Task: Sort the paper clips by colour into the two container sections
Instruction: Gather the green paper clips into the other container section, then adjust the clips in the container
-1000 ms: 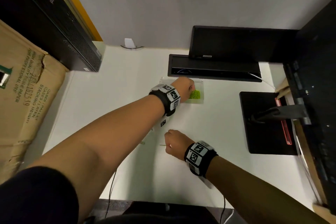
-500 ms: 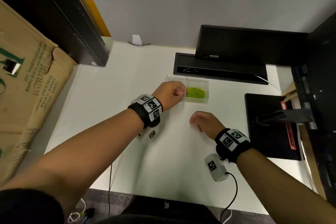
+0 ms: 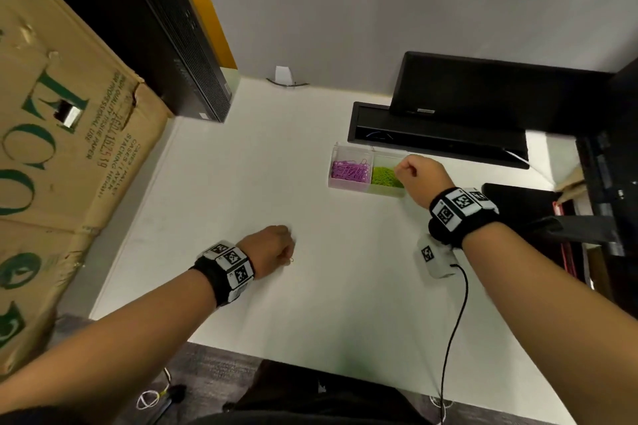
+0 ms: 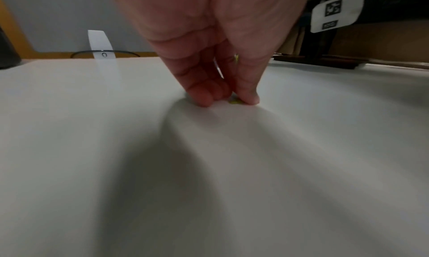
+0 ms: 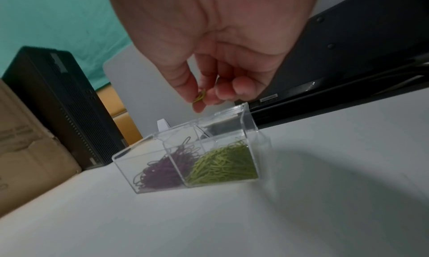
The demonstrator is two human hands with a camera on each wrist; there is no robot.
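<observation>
A clear two-section container [image 3: 366, 187] stands on the white desk [image 3: 241, 183], with purple paper clips [image 3: 348, 171] in its left section and green paper clips [image 3: 385, 178] in its right. My right hand [image 3: 402, 169] hovers over the green section, and in the right wrist view my right hand [image 5: 202, 100] pinches a green paper clip [image 5: 200, 96] just above the container [image 5: 249, 125]. My left hand [image 3: 288, 256] is down on the desk nearer me. Its fingertips [image 4: 252, 99] pinch a green clip [image 4: 235, 101] that lies on the surface.
A large cardboard box [image 3: 62, 155] and a black computer tower [image 3: 179, 31] fill the left side. A black monitor base [image 3: 435, 138] sits right behind the container, and another black stand [image 3: 518, 203] is to the right. A grey partition [image 3: 345, 10] closes the back.
My left hand left the container and came back down to the near desk. My right hand rose from the desk and carried a green clip to above the container's green section.
</observation>
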